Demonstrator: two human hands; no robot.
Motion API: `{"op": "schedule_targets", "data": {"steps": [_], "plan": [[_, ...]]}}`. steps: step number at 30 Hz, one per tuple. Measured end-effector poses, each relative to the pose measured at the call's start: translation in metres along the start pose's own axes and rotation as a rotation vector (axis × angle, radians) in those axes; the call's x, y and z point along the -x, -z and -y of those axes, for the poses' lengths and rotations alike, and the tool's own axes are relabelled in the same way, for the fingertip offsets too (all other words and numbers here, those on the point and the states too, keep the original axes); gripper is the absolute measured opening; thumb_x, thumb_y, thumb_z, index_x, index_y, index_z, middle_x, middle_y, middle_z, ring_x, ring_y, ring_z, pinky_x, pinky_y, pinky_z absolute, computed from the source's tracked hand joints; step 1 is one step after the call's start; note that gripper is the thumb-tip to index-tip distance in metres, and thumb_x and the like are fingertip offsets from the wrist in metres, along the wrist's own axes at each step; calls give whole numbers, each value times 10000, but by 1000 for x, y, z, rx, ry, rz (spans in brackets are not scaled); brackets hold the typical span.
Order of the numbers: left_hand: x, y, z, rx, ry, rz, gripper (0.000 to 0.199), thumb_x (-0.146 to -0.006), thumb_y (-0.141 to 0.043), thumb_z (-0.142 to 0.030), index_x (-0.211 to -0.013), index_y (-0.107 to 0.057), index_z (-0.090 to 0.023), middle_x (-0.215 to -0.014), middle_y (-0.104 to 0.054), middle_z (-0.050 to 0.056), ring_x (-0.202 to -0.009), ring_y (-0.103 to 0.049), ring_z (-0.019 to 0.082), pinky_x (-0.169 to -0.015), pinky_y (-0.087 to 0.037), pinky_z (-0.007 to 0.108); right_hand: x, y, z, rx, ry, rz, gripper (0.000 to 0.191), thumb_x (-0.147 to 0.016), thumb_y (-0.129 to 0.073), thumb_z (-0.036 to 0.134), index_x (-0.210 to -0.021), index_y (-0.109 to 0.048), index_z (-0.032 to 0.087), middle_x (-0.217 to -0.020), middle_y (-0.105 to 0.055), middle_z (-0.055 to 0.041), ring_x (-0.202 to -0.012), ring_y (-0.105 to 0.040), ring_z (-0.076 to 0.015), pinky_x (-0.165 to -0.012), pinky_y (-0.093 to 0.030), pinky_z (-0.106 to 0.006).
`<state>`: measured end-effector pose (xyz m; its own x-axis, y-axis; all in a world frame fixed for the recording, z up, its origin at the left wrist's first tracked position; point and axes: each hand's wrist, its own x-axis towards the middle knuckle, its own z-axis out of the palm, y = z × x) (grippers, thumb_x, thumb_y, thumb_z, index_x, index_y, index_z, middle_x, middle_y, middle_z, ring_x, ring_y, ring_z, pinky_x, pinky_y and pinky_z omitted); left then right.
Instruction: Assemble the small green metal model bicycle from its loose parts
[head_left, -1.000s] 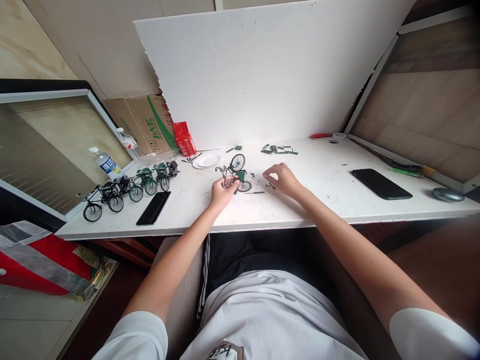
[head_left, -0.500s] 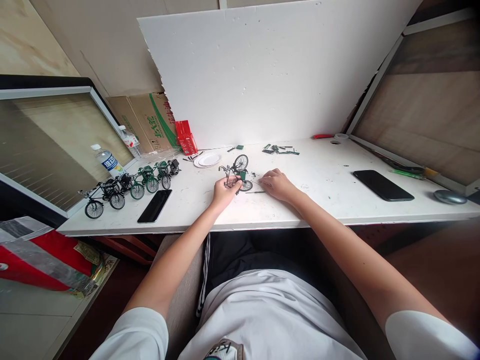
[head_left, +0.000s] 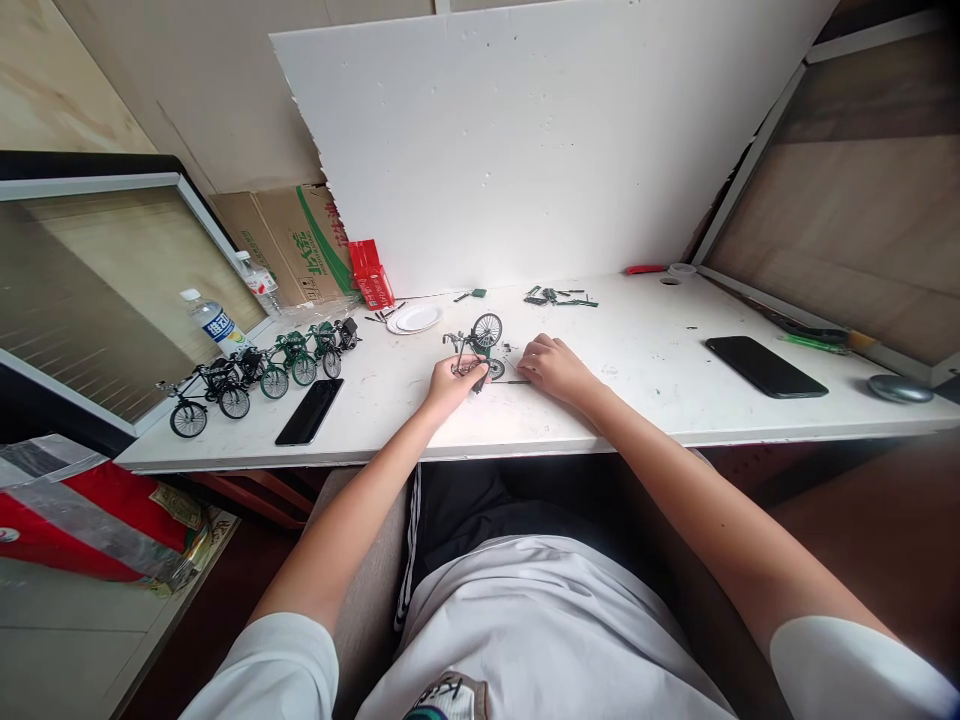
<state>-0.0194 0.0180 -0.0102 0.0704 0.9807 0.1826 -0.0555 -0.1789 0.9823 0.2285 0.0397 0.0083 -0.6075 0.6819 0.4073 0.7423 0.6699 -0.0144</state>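
Observation:
A small model bicycle (head_left: 487,331) with black wheels and a green part is pinched in my left hand (head_left: 451,385), just above the white table (head_left: 390,437). To its right, my right hand (head_left: 553,368) rests on the table with its fingers curled down around the end of a thin dark rod (head_left: 516,382). Tiny dark parts (head_left: 508,347) lie between the hands. Whether the right fingertips grip the rod is too small to tell.
Finished-looking model bicycles (head_left: 274,372) stand in a row at the left, near a phone (head_left: 310,411) and a bottle (head_left: 216,322). Farther back are a white plate (head_left: 415,319), a red box (head_left: 371,275) and green parts (head_left: 559,298). Another phone (head_left: 765,367) lies right.
The model bicycle has tilted and shifted slightly to the right in my left hand. My right hand has barely moved.

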Motion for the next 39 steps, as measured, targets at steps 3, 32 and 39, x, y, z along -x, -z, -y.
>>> {"op": "schedule_targets", "data": {"steps": [3,32,39], "plan": [[1,-1,-1,3,20,12,502,-758,-920,-459,-1090,-764,-116,-921,-810,123,-825,-788,227,-765,-585,330,0,1,2,24,6,1,324,-1077,-540,239,-896,-799,168,-992,-747,-175,-1030,-568,-318,-832,-403,-422],[4,-1,-8,37,115,51,507,-742,-949,-456,-1085,-772,-128,-1054,-813,158,-811,-801,232,-700,-576,314,2,-3,1,17,30,14,222,-1076,-521,195,-996,-728,191,-1006,-715,-143,-998,-570,-291,-828,-413,-394],[5,0,-10,29,143,74,515,-747,-949,-463,-1097,-778,-127,-1094,-805,163,-811,-798,225,-694,-568,305,1,-7,-1,-13,-5,-1,224,-1083,-475,201,-1016,-688,185,-1037,-697,-160,-1021,-560,-314,-856,-433,-414]]}}
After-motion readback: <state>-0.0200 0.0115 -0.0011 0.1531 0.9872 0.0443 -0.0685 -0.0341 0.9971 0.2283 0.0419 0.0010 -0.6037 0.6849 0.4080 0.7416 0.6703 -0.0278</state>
